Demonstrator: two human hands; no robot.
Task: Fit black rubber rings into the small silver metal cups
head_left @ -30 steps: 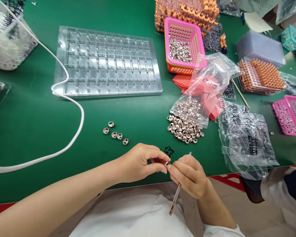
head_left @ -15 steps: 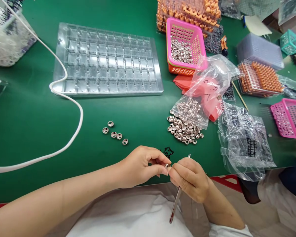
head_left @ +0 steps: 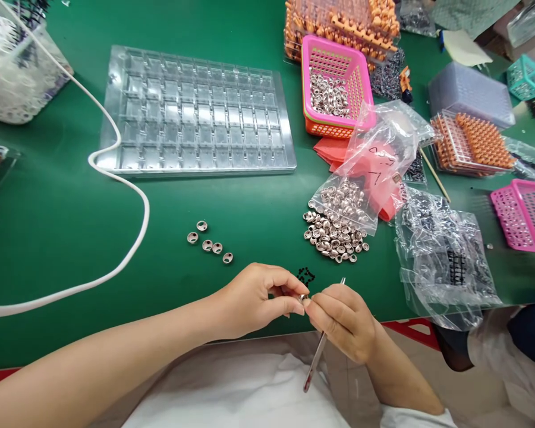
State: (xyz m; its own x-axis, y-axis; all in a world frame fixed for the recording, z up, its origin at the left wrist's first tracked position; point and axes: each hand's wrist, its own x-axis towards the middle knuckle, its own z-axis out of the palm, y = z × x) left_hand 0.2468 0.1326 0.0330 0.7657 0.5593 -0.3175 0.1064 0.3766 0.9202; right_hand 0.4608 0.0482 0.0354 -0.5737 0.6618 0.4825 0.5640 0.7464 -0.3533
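Note:
Between the thumb and index finger of my left hand is pinched a small silver metal cup with a hole. My right hand meets it there, thumb and index fingertips pressed against the cup's side. Tweezers are tucked inside the right hand, tips pointing away over the table and the back end hanging toward my lap. Just beyond the fingertips lie tiny black parts. A heap of similar metal cups spills from a clear bag. Several single cups lie to the left.
A clear compartment tray lies at the back, with a white cable to its left. A pink basket holds more cups. Plastic bags, orange parts on racks and another pink basket are on the right.
Both hands stay together on the small cup. The back end of the tweezers has swung slightly up and left. The view has shifted a little.

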